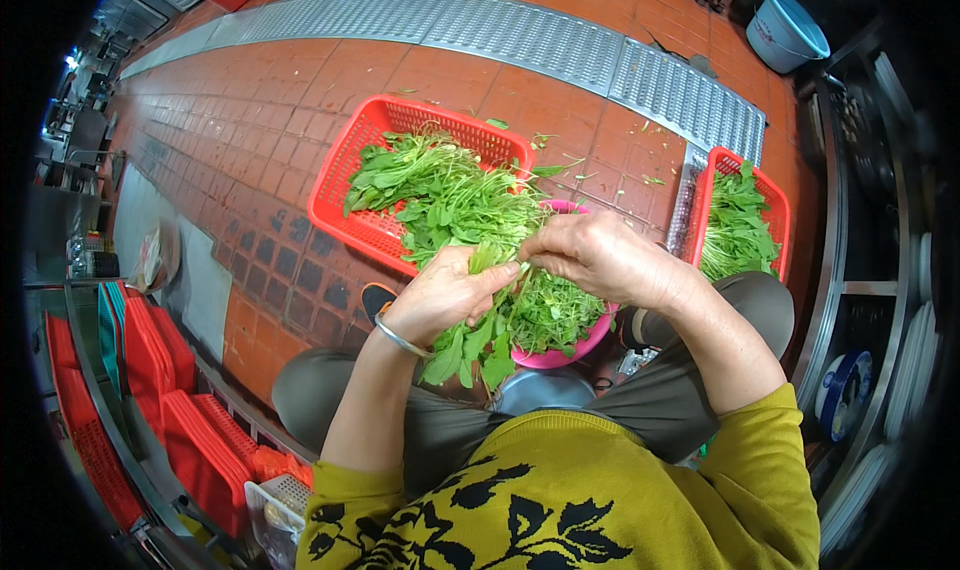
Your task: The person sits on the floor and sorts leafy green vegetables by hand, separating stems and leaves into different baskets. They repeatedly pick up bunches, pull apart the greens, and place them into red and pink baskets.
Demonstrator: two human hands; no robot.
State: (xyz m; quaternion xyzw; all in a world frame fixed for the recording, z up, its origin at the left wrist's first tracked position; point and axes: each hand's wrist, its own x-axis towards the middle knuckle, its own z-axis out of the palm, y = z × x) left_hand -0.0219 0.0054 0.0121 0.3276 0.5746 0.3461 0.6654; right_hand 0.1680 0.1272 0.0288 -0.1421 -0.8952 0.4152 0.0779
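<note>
My left hand (pixel 450 288) grips a bunch of leafy greens (pixel 472 348), its leaves hanging down below the fist. Close beside it, my right hand (pixel 600 255) pinches at the stem end of that bunch with thumb and fingertips. Beneath both hands is a pink basin (pixel 581 351) holding loose green leaves and trimmings (pixel 559 315), partly hidden by my hands. Just beyond stands a red plastic basket (pixel 352 172) with a heap of leafy greens (pixel 442 187) in it. A second red basket (pixel 705 202), also holding greens (pixel 739 225), stands to the right.
Perforated metal drain covers (pixel 517 33) cross the tiled floor (pixel 262 134), with leaf scraps nearby. A light blue bucket (pixel 784 33) stands far right. Stacked red baskets (pixel 199 450) fill a rack at left; metal shelving (pixel 821 270) with plates borders the right.
</note>
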